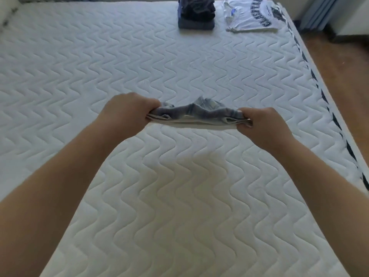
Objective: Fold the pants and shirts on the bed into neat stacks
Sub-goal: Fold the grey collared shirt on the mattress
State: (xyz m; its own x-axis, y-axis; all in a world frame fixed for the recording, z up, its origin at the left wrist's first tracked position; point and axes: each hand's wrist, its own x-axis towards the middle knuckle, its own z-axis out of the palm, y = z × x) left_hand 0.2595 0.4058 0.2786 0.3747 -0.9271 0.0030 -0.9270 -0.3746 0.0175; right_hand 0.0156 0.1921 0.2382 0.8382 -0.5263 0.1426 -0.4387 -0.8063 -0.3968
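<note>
Folded garment (194, 116), both hands gripping ends

Left arm: bare, stretched forward
Left hand (127, 110): fingers curled, gripping one end of a folded cloth (194, 116)
Right arm: bare, stretched forward
Right hand (263, 124): fingers curled, pinching the other end

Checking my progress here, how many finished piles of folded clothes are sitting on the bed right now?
2. A dark stack lies at the far edge of the bed; a white shirt pile sits just right of it, apart. How many items each holds is unclear.
</note>
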